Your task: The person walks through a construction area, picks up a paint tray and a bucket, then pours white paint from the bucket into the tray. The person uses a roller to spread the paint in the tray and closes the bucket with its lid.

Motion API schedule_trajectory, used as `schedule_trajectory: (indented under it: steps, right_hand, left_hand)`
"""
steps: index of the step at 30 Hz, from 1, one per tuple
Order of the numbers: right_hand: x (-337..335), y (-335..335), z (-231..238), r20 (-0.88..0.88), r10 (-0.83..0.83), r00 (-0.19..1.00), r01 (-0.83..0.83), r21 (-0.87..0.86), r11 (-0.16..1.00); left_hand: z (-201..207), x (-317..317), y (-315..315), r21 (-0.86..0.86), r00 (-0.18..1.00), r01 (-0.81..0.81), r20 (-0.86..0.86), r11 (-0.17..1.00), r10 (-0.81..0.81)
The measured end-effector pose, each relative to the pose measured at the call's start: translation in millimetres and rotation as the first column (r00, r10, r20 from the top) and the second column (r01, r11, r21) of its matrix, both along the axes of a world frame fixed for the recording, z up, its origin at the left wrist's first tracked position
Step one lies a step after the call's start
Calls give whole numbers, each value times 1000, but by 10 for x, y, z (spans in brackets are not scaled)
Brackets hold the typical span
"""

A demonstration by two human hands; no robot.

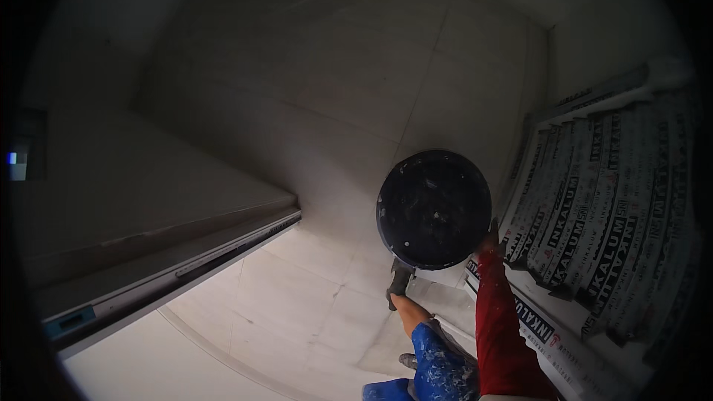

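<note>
A round black bucket (434, 209), specked with pale splashes, fills the middle of the view. My right arm, in a red sleeve, reaches up to its lower right edge. There my right hand (490, 242) is closed at the rim; its fingers are dark and partly blurred. Whether the bucket's open top or its underside faces me is hard to tell. Below it show my blue, paint-spotted shorts (444, 353) and a foot in a dark shoe (399, 284). My left hand does not appear.
Long wrapped profiles (594, 208) in printed white film lie stacked along the right wall, with another wrapped length (546, 334) beside my right arm. On the left, a wall end with a metal door frame (186, 271) juts in. Large pale tiles (297, 289) cover the floor.
</note>
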State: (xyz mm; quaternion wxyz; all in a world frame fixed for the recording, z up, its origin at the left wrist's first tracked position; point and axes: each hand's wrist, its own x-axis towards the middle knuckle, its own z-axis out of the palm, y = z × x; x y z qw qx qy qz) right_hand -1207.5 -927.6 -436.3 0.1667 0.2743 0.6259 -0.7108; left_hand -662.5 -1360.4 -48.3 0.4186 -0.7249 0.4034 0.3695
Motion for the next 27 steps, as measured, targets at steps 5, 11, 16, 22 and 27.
schedule_trajectory:
  steps: [5, 11, 16, 22, 27]
  right_hand:
    - [-745, 67, 429, 339, -215, 916, 341, -373, 863]
    - [-1004, 171, 874, 72, 282, 957, -182, 904, 388]
    - [-1165, -538, 1396, 142, 38, 989, -84, 335, 938]
    - [-729, 344, 473, 451, -294, 843, -117, 686, 718]
    - [-151, -681, 46, 641, -481, 597, 796, -399, 456]
  left_hand:
    - [-23, -637, -551, -1, 994, 86, 64, 996, -86]
    - [-80, -1008, -791, 55, 983, 165, -93, 985, -159]
    - [-67, -1425, -1176, -41, 942, 265, -200, 963, -268]
    - [-780, -2022, -1215, 4, 878, 360, -339, 933, -337]
    - [-694, -2225, -1481, -73, 887, 383, -251, 921, -389]
